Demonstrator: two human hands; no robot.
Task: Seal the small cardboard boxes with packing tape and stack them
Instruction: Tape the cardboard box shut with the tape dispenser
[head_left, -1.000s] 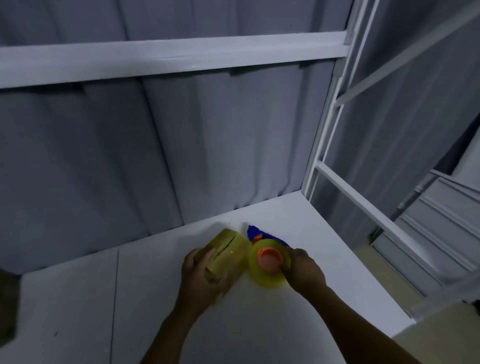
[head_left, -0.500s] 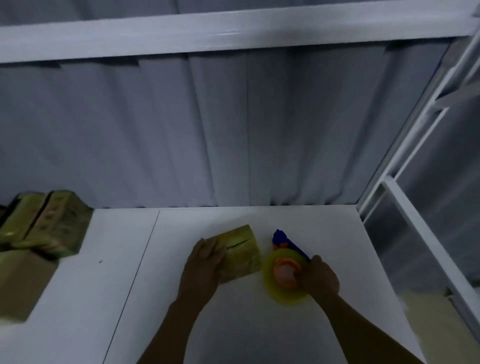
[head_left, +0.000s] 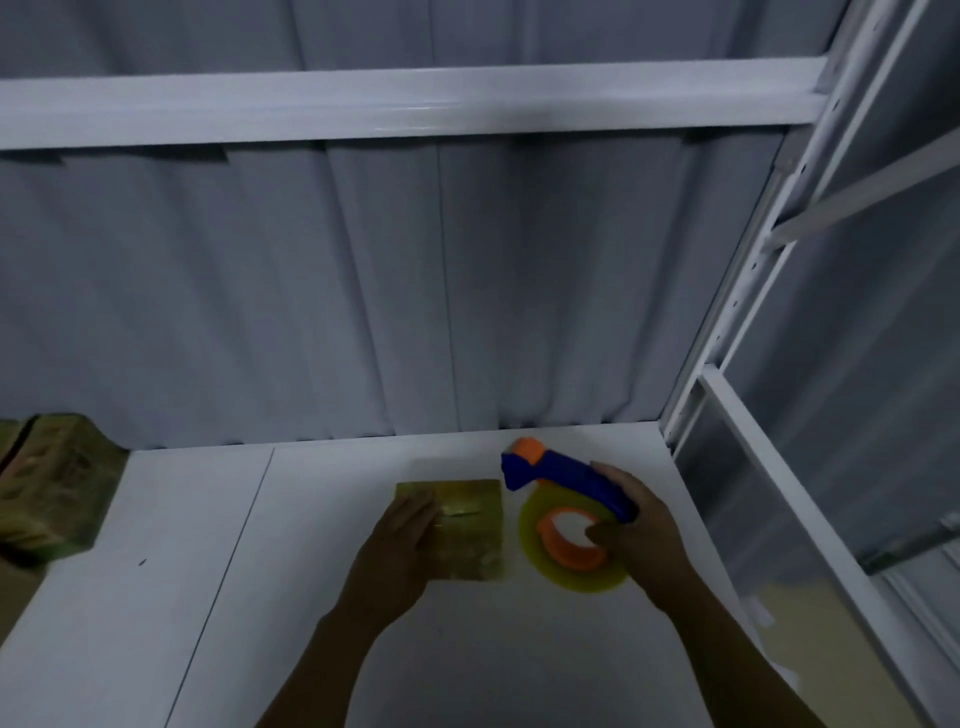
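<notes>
The blue handle of the tape dispenser (head_left: 566, 475) is being grasped in the grip of the right hand (head_left: 641, 540), with the fingers curled round it and the thumb lying by the orange core of the tape roll (head_left: 535, 535). The left hand (head_left: 400, 540) is being laid flat on the left part of the small cardboard box (head_left: 475, 530), fingers fairly straight, so its grip is released and the box is only being pressed down. The box is being steadied on the white tabletop (head_left: 311, 623), just left of the roll. The dispenser's far blue end is being held just beside the box's far right corner; whether it is touching cannot be told.

The step in hand is judged to be the start of a tape pass. It would be done well if the flaps are being pressed shut along the seam (head_left: 460, 513), which looks slightly parted, while the tape end is being anchored past one edge and drawn straight along that seam. The left hand is best being kept clear of the tape's path. Other boxes (head_left: 57, 488) are being kept stacked at the far left, well apart, where this one is judged to belong once sealed.
</notes>
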